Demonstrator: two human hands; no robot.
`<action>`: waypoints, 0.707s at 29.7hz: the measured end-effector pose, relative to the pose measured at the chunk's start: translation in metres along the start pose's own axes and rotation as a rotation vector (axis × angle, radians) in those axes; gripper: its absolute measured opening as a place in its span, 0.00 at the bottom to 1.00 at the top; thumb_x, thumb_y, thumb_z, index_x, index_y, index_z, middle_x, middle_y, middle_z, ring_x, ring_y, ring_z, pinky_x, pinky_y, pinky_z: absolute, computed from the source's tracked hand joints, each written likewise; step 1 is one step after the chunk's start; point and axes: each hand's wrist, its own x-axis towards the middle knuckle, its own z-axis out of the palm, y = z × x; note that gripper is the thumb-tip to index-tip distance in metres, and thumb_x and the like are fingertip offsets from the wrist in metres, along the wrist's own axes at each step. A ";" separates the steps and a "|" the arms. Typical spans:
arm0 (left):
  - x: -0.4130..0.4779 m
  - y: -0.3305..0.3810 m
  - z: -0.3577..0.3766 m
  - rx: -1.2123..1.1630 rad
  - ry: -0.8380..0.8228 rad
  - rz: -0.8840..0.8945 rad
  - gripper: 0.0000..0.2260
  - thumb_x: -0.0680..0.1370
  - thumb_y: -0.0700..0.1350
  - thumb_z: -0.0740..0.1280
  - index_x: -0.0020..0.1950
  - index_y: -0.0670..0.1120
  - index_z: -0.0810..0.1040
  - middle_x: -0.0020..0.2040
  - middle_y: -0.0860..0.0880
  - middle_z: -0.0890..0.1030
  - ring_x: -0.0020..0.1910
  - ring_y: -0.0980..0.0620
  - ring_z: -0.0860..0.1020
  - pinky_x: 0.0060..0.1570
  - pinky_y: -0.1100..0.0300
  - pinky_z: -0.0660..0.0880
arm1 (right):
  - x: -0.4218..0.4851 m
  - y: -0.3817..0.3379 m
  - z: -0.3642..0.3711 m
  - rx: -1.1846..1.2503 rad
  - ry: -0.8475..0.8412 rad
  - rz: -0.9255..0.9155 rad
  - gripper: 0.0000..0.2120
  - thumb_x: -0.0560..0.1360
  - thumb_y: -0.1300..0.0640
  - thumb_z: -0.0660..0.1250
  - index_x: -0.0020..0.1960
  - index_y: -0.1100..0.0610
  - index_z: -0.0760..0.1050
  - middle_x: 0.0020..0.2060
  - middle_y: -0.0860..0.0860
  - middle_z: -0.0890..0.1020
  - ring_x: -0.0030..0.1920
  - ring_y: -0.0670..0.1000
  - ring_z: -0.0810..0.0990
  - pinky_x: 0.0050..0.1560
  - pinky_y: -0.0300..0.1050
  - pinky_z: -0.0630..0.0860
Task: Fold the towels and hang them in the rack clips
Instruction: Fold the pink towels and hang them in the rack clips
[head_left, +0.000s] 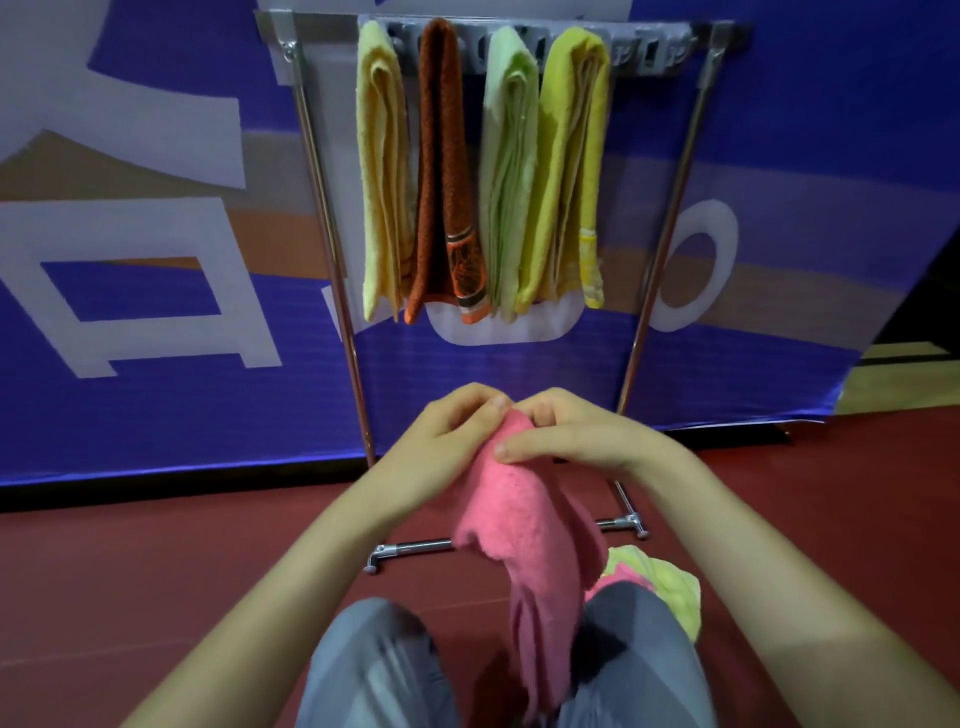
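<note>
A pink towel (524, 540) hangs down between my knees, held up at its top edge. My left hand (447, 441) pinches that top edge from the left, and my right hand (571, 431) grips it from the right, thumb across the cloth. Ahead stands a metal rack with a grey clip bar (644, 49) along its top. Several folded towels hang from the clips: a pale yellow towel (382, 171), a rust-orange towel (441, 171), a light green towel (509, 171) and a bright yellow towel (569, 171). The clips at the bar's right end hold nothing.
A pile of yellow-green and pink towels (660, 582) lies on the red floor by my right knee. The rack's base bar (415, 546) rests on the floor just ahead. A blue printed banner (156, 312) stands behind the rack.
</note>
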 end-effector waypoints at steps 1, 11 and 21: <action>0.001 -0.001 -0.001 -0.019 0.023 -0.004 0.13 0.78 0.45 0.58 0.48 0.37 0.76 0.42 0.47 0.78 0.45 0.52 0.74 0.51 0.54 0.72 | 0.000 -0.003 -0.001 0.018 -0.015 -0.003 0.05 0.64 0.56 0.68 0.38 0.56 0.80 0.32 0.48 0.82 0.36 0.47 0.79 0.42 0.40 0.75; 0.001 0.020 -0.003 -0.031 -0.066 0.075 0.28 0.71 0.56 0.62 0.38 0.28 0.69 0.35 0.42 0.71 0.32 0.48 0.68 0.35 0.57 0.67 | -0.018 0.007 0.000 0.188 -0.068 -0.011 0.15 0.58 0.44 0.76 0.38 0.53 0.81 0.32 0.45 0.83 0.35 0.42 0.79 0.38 0.34 0.75; -0.008 0.003 -0.041 -0.193 0.116 -0.135 0.14 0.77 0.50 0.59 0.39 0.42 0.75 0.34 0.46 0.75 0.32 0.54 0.73 0.32 0.65 0.71 | -0.017 0.013 0.008 0.449 0.108 -0.202 0.26 0.52 0.39 0.77 0.42 0.56 0.82 0.35 0.46 0.85 0.36 0.41 0.82 0.37 0.32 0.76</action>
